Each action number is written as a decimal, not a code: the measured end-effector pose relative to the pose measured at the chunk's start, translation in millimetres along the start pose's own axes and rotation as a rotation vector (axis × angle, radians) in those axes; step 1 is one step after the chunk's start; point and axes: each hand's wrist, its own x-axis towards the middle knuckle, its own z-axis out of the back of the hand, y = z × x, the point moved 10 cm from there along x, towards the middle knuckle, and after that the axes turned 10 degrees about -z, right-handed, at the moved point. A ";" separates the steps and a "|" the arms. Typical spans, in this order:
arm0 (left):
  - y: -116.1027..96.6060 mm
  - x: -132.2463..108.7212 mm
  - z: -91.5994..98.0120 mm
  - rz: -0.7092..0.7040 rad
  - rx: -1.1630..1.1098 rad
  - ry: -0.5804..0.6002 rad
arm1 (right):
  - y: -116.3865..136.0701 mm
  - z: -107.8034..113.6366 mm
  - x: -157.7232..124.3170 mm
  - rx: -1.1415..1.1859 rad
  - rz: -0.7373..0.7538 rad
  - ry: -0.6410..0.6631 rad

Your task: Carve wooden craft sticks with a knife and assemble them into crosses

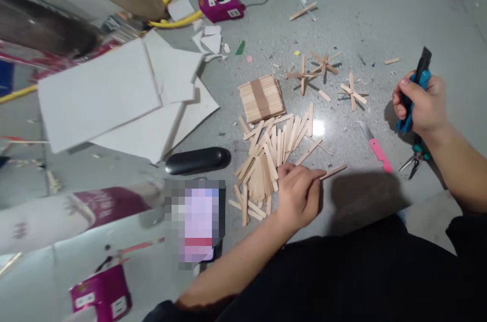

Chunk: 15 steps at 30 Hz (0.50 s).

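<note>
My left hand (299,195) is low over the front of a loose pile of wooden craft sticks (279,144). Its fingers are closed on one craft stick (335,171), which points out to the right from the fingertips. On the right, my right hand (428,106) grips a blue and black box cutter (423,66), held above the floor. Below that hand lie pliers (416,159) with green handles, and left of them a small pink-handled knife (375,147). Behind the pile sits a banded bundle of craft sticks (262,99). Several star-shaped stick pieces (353,93) stand beyond.
White boards (99,91) overlap at the left. A black case (198,159) and a blurred-out phone (200,223) lie left of the pile. A purple power socket (222,3) with a plugged cable is at the back, another purple socket block (101,291) at front left. Scraps litter the floor.
</note>
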 end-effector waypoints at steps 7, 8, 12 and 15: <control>-3.1 4.0 -6.6 0.018 0.194 0.091 | -5.0 -11.0 -10.7 -0.067 -0.032 0.081; -2.8 3.2 -7.4 0.015 0.181 0.092 | -7.6 -14.3 -13.4 -0.082 -0.051 0.114; 1.7 -0.7 -9.1 0.032 0.135 0.099 | -8.1 -26.2 -24.5 -0.084 -0.059 0.275; 5.2 -1.9 -7.1 0.061 0.179 0.100 | -0.9 -30.6 -31.4 -0.078 0.002 0.362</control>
